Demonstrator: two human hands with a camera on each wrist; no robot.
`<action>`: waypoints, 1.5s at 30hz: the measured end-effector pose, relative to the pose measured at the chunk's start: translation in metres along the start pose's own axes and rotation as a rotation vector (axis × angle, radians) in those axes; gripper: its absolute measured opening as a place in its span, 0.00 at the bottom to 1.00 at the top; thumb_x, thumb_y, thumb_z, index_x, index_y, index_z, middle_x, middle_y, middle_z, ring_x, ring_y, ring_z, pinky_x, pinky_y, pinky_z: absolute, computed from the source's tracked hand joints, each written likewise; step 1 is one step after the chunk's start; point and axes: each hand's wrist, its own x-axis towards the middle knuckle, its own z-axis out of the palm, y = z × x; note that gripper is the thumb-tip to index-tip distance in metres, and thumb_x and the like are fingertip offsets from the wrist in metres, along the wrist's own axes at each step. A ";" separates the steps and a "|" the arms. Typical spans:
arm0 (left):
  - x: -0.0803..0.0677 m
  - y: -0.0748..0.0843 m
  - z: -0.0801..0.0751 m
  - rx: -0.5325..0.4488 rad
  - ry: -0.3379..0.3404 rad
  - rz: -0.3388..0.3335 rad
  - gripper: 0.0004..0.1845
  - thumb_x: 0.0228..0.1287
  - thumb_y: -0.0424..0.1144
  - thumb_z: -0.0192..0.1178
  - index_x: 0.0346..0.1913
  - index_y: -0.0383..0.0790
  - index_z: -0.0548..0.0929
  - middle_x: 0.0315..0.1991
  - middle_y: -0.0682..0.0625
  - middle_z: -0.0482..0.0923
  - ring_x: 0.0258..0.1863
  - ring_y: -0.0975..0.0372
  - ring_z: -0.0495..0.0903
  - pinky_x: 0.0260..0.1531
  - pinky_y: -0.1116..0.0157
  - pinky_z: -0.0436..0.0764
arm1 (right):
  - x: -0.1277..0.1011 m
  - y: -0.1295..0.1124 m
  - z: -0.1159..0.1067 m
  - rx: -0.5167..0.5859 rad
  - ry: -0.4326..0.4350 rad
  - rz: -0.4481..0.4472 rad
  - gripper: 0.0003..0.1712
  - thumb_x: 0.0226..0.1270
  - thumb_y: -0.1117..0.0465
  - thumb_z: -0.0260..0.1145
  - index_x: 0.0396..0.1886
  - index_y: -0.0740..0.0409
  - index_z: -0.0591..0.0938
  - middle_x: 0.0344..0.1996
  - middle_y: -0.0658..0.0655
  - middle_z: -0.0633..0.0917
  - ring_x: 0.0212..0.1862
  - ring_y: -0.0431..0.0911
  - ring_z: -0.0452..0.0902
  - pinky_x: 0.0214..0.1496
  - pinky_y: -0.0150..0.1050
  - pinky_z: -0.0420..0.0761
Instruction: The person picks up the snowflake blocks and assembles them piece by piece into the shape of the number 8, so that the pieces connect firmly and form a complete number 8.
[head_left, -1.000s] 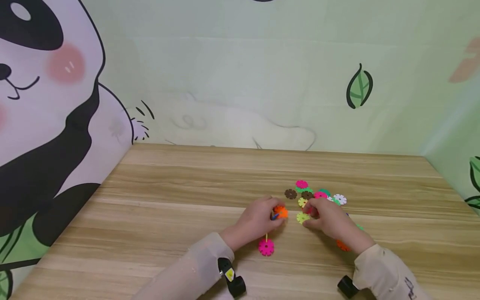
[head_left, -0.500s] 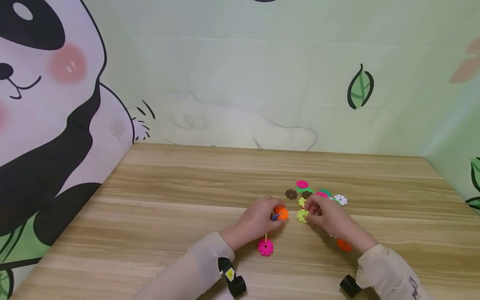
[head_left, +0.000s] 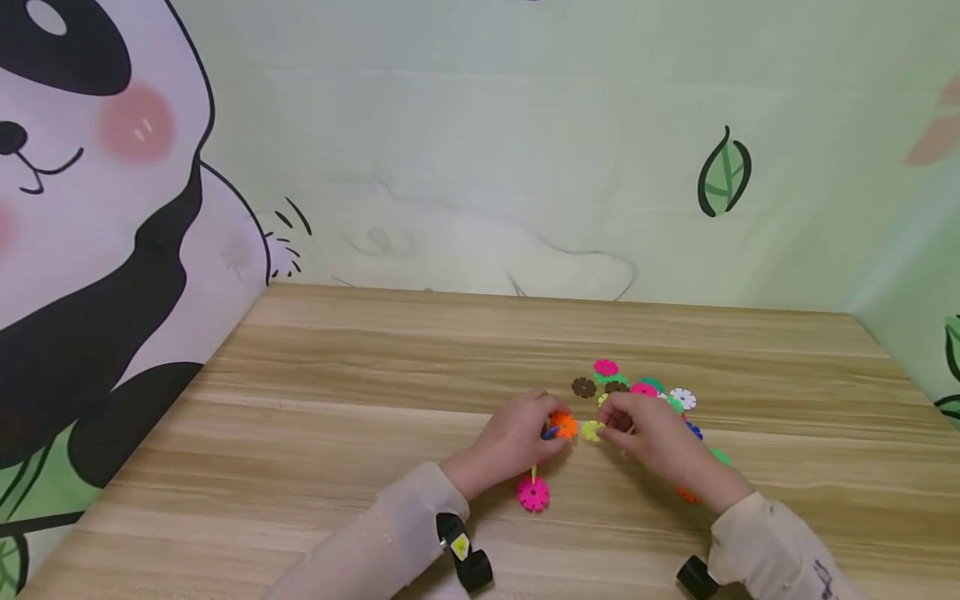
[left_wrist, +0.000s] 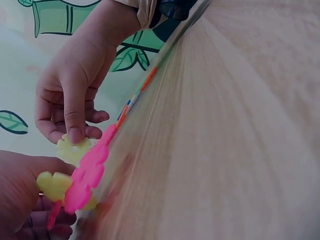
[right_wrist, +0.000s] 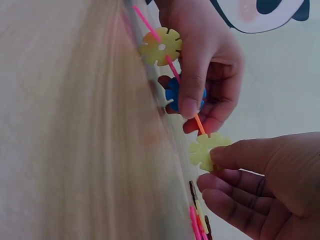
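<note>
My left hand [head_left: 521, 429] grips a chain of notched plastic snowflake discs, its thumb on the blue disc [right_wrist: 182, 95]. Along that chain, a yellow disc [right_wrist: 161, 46] sits between pink ones, and an orange disc [head_left: 564, 425] forms the end toward my right hand. The lowest pink disc [head_left: 533, 494] shows below the left hand. My right hand [head_left: 652, 429] pinches a second yellow disc [head_left: 592, 431] between thumb and fingers. In the right wrist view this yellow disc [right_wrist: 202, 152] is right at the edge of the orange one, its flat face turned to the camera.
Loose discs lie on the wooden table [head_left: 375, 375] beyond and around the right hand, among them a pink [head_left: 606, 367], a brown [head_left: 583, 387], a white [head_left: 682, 398] and a green one [head_left: 722, 457]. A wall [head_left: 450, 167] with a painted panda borders the table.
My right hand has moved a little left with the yellow disc, bringing it close to the orange disc. The left hand and its chain have stayed nearly still.
</note>
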 end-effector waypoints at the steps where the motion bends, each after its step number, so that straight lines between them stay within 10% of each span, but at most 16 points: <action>1: 0.000 0.000 0.000 0.007 0.006 0.010 0.17 0.56 0.44 0.69 0.48 0.42 0.83 0.37 0.53 0.78 0.32 0.65 0.72 0.34 0.73 0.73 | 0.000 -0.001 0.001 -0.013 0.006 -0.004 0.05 0.61 0.65 0.68 0.30 0.55 0.79 0.24 0.48 0.81 0.26 0.35 0.72 0.28 0.29 0.76; 18: 0.001 0.004 0.001 0.005 0.016 0.037 0.18 0.59 0.44 0.68 0.49 0.39 0.82 0.39 0.51 0.79 0.35 0.64 0.75 0.38 0.73 0.76 | -0.003 -0.004 0.008 -0.210 0.146 -0.122 0.08 0.58 0.68 0.69 0.27 0.52 0.79 0.23 0.44 0.77 0.28 0.36 0.68 0.32 0.31 0.74; 45: -0.002 0.002 0.004 -0.007 0.048 0.040 0.17 0.61 0.44 0.65 0.48 0.36 0.83 0.40 0.49 0.80 0.35 0.63 0.77 0.38 0.72 0.77 | -0.001 -0.003 0.028 -0.153 0.320 -0.126 0.05 0.55 0.67 0.72 0.29 0.54 0.83 0.27 0.48 0.83 0.30 0.39 0.76 0.33 0.32 0.78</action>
